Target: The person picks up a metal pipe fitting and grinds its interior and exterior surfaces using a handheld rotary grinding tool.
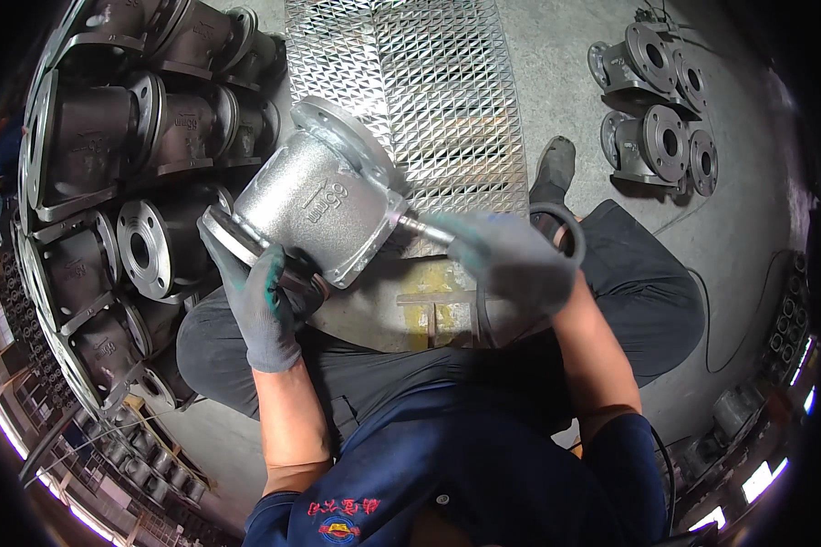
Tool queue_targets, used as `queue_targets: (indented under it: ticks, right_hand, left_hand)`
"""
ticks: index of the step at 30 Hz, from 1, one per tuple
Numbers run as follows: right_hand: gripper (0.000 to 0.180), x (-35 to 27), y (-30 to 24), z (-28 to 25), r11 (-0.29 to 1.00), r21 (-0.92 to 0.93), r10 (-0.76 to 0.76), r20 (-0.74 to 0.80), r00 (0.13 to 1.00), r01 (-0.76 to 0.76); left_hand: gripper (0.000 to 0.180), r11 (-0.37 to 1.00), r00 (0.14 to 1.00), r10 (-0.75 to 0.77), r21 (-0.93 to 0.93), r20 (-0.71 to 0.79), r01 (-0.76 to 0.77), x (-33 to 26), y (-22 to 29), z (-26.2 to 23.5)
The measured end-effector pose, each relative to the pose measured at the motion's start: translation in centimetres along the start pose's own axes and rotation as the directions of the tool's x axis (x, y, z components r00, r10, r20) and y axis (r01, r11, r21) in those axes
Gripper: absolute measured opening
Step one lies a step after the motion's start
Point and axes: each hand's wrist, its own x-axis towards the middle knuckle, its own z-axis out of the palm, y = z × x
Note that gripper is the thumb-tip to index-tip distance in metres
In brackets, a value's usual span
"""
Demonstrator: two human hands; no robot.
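A grey cast-metal valve body (315, 205) with round end flanges and a squarish side flange is tilted in front of me, over the edge of a metal grate. My left hand (263, 305), in a grey and green glove, is closed around its lower-left flange. In my right hand (520, 260), gloved too and blurred, is a die grinder (426, 229) with a slim metal shaft. The shaft's tip meets the right corner of the squarish flange. Most of the tool's body is hidden by the fingers, and a dark hose (570, 232) loops beside that hand.
Similar castings (82, 150) are stacked high close on my left. Several more flanged castings (652, 146) stand on the floor at the far right. The patterned metal grate (447, 109) runs away ahead of me. A thin cable (743, 337) trails over the floor at right.
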Motion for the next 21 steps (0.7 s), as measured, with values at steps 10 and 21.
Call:
queue_targets:
  ticks: [10, 21]
  right_hand:
    - [0.045, 7.0, 4.7, -3.7, 0.912, -0.408, -0.027, 0.001, 1.000, 0.025]
    - [0.041, 8.7, 6.1, -2.3, 0.930, -0.347, -0.136, -0.029, 0.990, 0.118]
  left_hand:
    - [0.091, 0.998, 0.999, -0.015, 0.058, -0.029, 0.016, 0.1, 0.3, -0.1]
    - [0.090, 0.999, 0.999, 0.002, 0.044, -0.032, -0.001, 0.4, -0.1, -0.6]
